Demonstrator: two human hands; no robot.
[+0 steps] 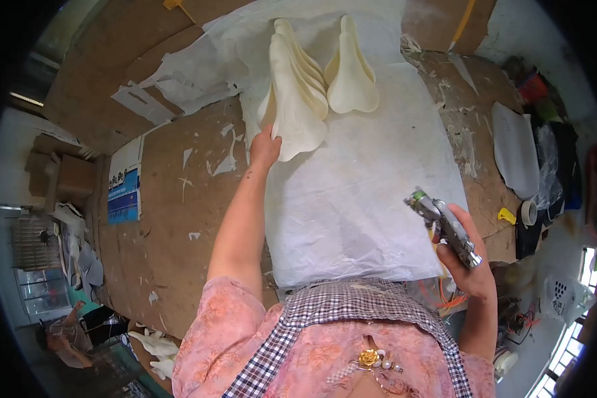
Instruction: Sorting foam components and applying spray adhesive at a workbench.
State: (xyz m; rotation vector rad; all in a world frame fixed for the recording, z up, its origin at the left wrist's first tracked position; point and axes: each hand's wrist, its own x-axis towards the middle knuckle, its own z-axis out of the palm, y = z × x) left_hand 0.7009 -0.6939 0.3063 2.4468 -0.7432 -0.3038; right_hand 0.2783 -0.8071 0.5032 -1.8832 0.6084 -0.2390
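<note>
My left hand [265, 147] reaches far forward, its fingers closed on the edge of a cream saddle-shaped foam pad [297, 126]. That pad leans at the near left end of a row of several like it, overlapping one another. One separate cream pad [353, 86] lies just right of the row, narrow end pointing away. At the right, my right hand [467, 255] is wrapped around a metal spray gun [448, 229] with a green ring near its front. The gun is held above the right side of the white sheet [358, 205], apart from the pads.
Brown cardboard [172, 252] covers the table to the left, with torn paper scraps on it. Orange hose [452, 302] shows below my right hand. A tape roll [529, 212] and a yellow-handled tool [507, 215] lie at the right. Another person [69, 335] is at the lower left.
</note>
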